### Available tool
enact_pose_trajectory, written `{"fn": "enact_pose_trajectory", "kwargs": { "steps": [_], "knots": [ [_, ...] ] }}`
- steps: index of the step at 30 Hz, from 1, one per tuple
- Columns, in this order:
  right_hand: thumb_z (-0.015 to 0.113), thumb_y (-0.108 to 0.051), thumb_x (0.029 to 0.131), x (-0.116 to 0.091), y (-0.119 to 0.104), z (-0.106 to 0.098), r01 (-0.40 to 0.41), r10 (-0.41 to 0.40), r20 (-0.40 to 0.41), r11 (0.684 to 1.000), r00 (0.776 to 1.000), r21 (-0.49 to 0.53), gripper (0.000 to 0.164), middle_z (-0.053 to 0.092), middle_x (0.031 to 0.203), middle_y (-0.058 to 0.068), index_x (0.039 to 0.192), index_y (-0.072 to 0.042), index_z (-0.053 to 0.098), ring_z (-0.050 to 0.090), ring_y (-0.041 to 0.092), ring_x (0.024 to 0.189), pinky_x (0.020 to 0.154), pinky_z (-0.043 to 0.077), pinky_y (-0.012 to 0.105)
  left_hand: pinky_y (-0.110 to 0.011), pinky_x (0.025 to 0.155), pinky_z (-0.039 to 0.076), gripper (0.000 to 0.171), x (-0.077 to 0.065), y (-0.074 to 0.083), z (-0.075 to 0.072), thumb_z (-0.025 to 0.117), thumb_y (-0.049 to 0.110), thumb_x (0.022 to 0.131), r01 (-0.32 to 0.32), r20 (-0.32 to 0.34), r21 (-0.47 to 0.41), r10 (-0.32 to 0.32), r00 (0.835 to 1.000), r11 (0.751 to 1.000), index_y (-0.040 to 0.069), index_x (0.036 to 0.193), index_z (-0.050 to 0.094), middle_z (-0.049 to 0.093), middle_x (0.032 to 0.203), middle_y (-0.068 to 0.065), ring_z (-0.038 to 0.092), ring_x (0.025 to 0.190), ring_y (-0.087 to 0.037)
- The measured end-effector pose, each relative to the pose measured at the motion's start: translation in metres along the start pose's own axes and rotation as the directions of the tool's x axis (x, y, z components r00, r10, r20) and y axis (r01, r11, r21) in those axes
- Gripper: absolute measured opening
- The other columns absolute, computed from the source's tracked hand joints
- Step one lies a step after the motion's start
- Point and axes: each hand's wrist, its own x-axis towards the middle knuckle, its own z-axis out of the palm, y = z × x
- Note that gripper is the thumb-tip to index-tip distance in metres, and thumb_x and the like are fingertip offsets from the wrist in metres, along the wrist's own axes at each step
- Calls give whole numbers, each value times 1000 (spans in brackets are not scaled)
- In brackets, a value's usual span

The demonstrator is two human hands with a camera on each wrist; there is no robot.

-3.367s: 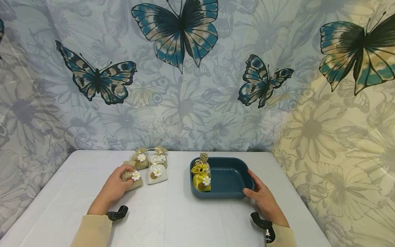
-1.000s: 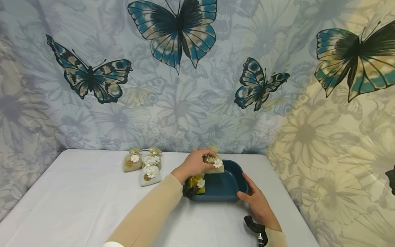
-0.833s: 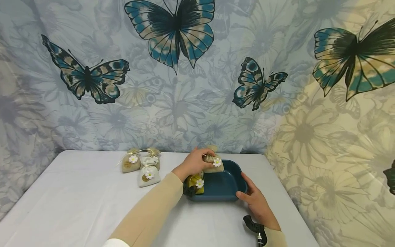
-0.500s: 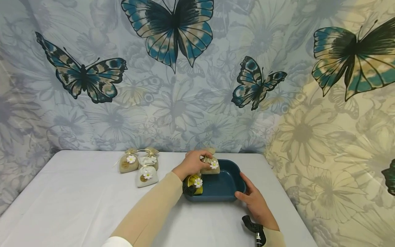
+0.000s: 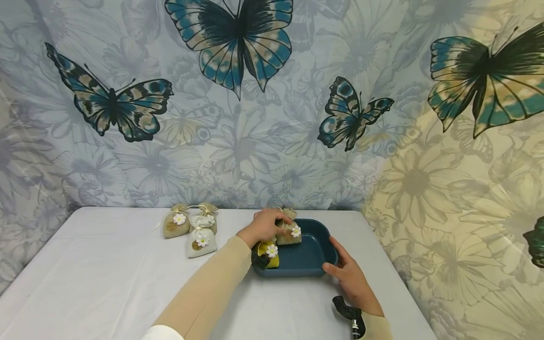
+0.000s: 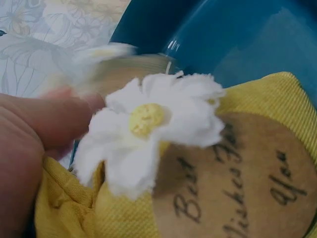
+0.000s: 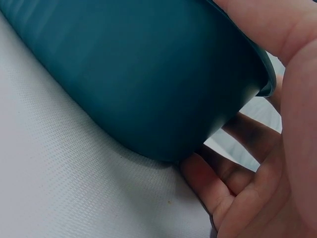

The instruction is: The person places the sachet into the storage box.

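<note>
In the head view, my left hand (image 5: 263, 226) pinches the neck of a beige drawstring sachet (image 5: 289, 237) with a white fabric flower, at the rear left of a blue rectangular tray (image 5: 303, 257). In front of it lies a yellow sachet (image 5: 272, 260), partly covered by the black wrist camera. Close up in the left wrist view, the yellow sachet (image 6: 270, 94) shows a round tag with handwriting-style print; the held sachet (image 6: 133, 67) is blurred behind it. My right hand (image 5: 354, 281) grips the tray's right end, thumb near the rim and fingers round the outer wall (image 7: 138, 79).
Several more sachets stand grouped at the back left of the white-covered table (image 5: 106, 283): a beige one (image 5: 175, 229), a white one (image 5: 199, 249) and others partly hidden behind it. A butterfly-patterned cloth (image 5: 255, 156) hangs behind the table.
My left hand picked a beige sachet from the left group and carried it right to the tray. In the last half second it lowered slightly. The right hand stayed on the tray.
</note>
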Motion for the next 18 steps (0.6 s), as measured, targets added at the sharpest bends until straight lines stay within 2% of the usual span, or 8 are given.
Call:
{"fn": "enact_pose_trajectory", "kwargs": {
  "steps": [3,6,9,11,13,15,16,18],
  "knots": [
    [73,-12,93,-1,-1,0,-14,14,-5,1000,1000,0,81,26,160,13,159,-22,27,40,33,136,92,44,19,-57,107,22,18,-1,1,0,71,23,95,1,20,50,-2,1000,999,32,110,74,50,145,2,34,139,-29],
    [73,-12,93,-1,-2,0,-15,15,-2,1000,1000,9,81,25,160,13,159,-22,27,39,33,136,92,44,20,-58,107,21,16,-1,1,0,70,22,96,0,24,50,-1,1000,999,31,108,74,47,148,-1,33,139,-31],
    [72,-11,93,-1,-2,0,-10,10,4,1000,1000,24,81,25,160,13,159,-22,27,39,33,136,92,44,20,-59,109,21,16,-2,1,-2,70,22,96,3,19,-11,-3,1000,1000,29,109,74,46,149,-3,32,140,-32],
    [72,-10,93,-1,-2,0,-7,7,10,999,1000,36,81,25,160,13,159,-22,26,39,32,136,93,44,20,-56,107,28,15,-4,0,-4,70,22,96,29,1,-110,-29,1000,994,28,109,74,46,150,-4,36,139,-31],
    [71,-9,94,-1,-2,0,-4,3,12,999,1000,40,81,25,160,13,159,-21,26,38,33,137,93,44,20,-51,101,39,16,-6,-2,-7,70,23,96,64,-27,-250,-73,997,966,25,112,74,47,149,-4,44,133,-30],
    [72,-10,93,-1,-2,0,-3,3,11,999,1000,34,81,24,160,13,159,-21,26,38,33,137,93,43,20,-47,89,48,19,-10,-4,-10,70,24,96,90,-56,-386,-121,991,918,22,115,73,49,146,-5,54,120,-29],
    [71,-10,94,-1,-2,1,-3,3,13,999,1000,33,81,24,160,13,159,-21,26,38,33,137,93,43,20,-45,82,50,21,-13,-5,-11,70,25,96,103,-64,-439,-145,987,893,22,116,72,50,144,-4,57,114,-28],
    [72,-10,94,0,-2,0,-6,6,8,1000,1000,20,81,24,160,14,159,-21,26,38,34,136,92,44,19,-43,80,51,23,-18,-7,-15,70,27,96,117,-79,-505,-180,980,855,21,119,72,51,143,-5,59,107,-27]
  ]
}}
